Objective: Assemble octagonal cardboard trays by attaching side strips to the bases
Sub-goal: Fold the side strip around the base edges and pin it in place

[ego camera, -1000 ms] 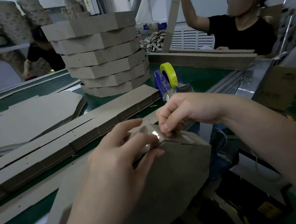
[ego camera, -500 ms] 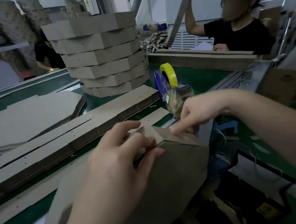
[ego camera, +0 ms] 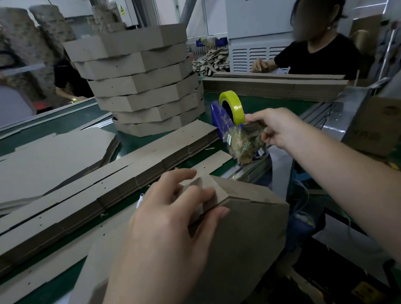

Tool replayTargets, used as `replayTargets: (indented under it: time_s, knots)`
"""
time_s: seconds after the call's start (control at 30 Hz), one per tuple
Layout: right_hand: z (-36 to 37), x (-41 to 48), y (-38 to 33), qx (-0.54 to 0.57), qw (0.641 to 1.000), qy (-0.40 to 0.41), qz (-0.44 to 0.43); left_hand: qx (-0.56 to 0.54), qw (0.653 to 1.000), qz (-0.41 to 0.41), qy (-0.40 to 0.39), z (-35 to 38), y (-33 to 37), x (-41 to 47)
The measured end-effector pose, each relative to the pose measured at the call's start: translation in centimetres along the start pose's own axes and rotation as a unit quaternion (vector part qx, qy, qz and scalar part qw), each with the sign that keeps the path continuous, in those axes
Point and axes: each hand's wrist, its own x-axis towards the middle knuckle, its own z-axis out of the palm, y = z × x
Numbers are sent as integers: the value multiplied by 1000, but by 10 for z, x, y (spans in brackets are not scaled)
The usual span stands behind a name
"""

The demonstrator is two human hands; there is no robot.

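- Our left hand (ego camera: 166, 226) grips the top corner of the tray (ego camera: 242, 234): fingers curl over the rim, and the thumb presses the outer face.
- The tray sits tilted at the near edge of the table (ego camera: 52, 124), with its right side hanging past the metal rail.
- Our right hand (ego camera: 280, 128) is at the front of the dispenser (ego camera: 217, 118), thumb on top and fingers curled under it. We cannot tell whether a tape end lies between them.
- The yellow tape roll (ego camera: 233, 103) stands upright in the dispenser, close to the table's right edge.
- One loose strip (ego camera: 209, 160) lies between the tray's corner and the dispenser, leaving only a narrow band of green there.
- Piled strips (ego camera: 98, 191) run diagonally just left of the tray, with a thin gap of green beside our left hand.
- Flat bases (ego camera: 42, 159) lie further left, their edges overlapping.
- A leaning stack of finished trays (ego camera: 139, 85) stands behind the strips, near the dispenser.
- Across the table, another pile (ego camera: 273, 86) lies before a second person (ego camera: 318, 55).
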Motion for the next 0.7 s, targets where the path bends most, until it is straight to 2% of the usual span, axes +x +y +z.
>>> replayTargets:
  time_s: [0.27,0.4,0.47,0.5,0.57,0.6,0.63,0.67,0.7]
  knots:
    - [6,-8,6,127,991,23,-24,3,1000,2,15,1,-4,0]
    - [-4,-22,29,198,971,-37,-130,5,1000,-1,19,1,-5,1]
    - [-14,-29,43,191,968,-63,-153,4,1000,1,19,1,-5,2]
    - [-18,-30,48,145,977,-48,-149,4,1000,0,19,1,-5,3]
    - [-30,-29,52,-57,989,31,-136,7,1000,-4,16,0,-4,4]
    - [-38,-29,54,-181,972,71,-130,7,1000,-7,14,0,-3,4]
    - [-45,-30,54,-293,939,109,-143,4,1000,-11,13,-1,-3,4]
    - [-50,-36,51,-365,903,136,-180,-1,1000,-13,12,0,-3,4]
    - [-53,-44,46,-392,881,135,-228,-5,1000,-15,13,0,-2,3]
